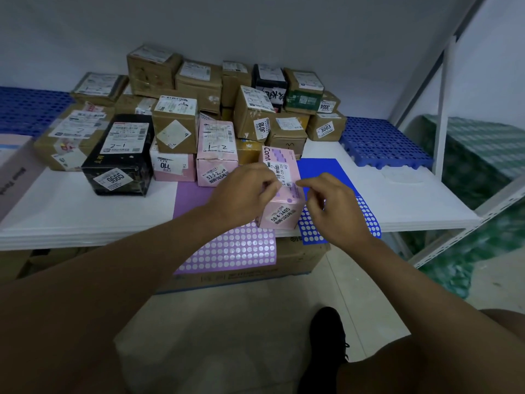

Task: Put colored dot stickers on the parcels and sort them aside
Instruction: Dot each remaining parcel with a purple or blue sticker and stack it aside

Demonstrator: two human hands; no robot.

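A pink parcel [282, 191] with white labels stands near the front edge of the white table [85, 211], between a purple dot-sticker sheet [235, 251] and a blue dot-sticker sheet [315, 172]. My left hand [244, 194] grips the parcel's left side. My right hand [332, 206] is at the parcel's right edge with thumb and forefinger pinched together; whether a sticker sits between them is too small to tell. A purple dot shows on the parcel's top near its front edge.
Many cardboard, pink and black parcels [199, 109] are piled at the back of the table. Blue plastic grids [383, 143] lie at the right and far left. A metal shelf frame [443, 109] stands at right. A carton [255, 271] sits under the table.
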